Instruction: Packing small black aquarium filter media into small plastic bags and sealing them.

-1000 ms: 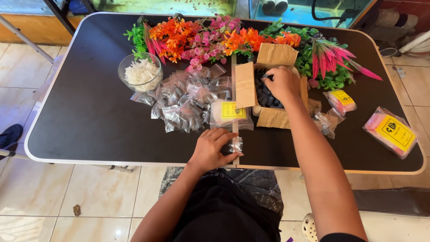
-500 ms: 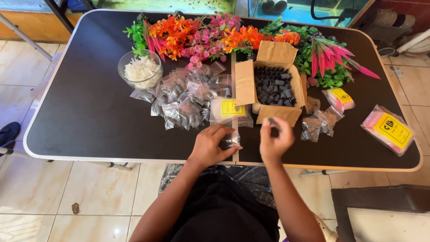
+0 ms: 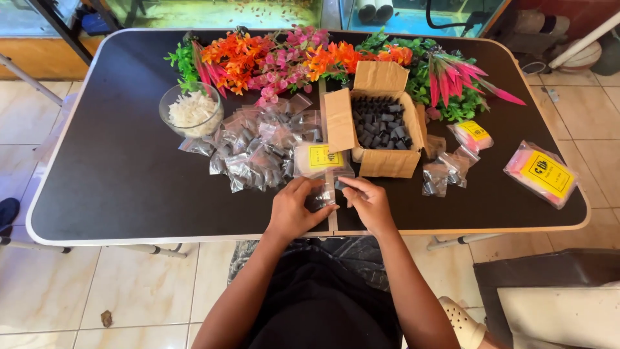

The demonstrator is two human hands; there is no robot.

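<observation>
My left hand [image 3: 296,208] grips a small clear plastic bag [image 3: 327,194] at the near edge of the black table [image 3: 110,174]. My right hand [image 3: 366,201] meets it from the right, its fingertips pinched on small dark pieces at the bag's mouth. Just beyond my hands stands an open cardboard box [image 3: 380,126] full of small dark pieces. A pile of filled clear bags [image 3: 261,147] lies left of the box, with a yellow-labelled packet [image 3: 321,158] leaning in front.
A glass bowl of white bits [image 3: 192,110] stands at the left. Artificial flowers and green plants [image 3: 310,55] line the far edge. More small bags [image 3: 445,174] and yellow-labelled packets [image 3: 542,173] lie to the right. Tiled floor surrounds the table.
My right hand left the cardboard box with dark pieces and came back to the bag held in my left hand. The left hand stayed near the table's edge.
</observation>
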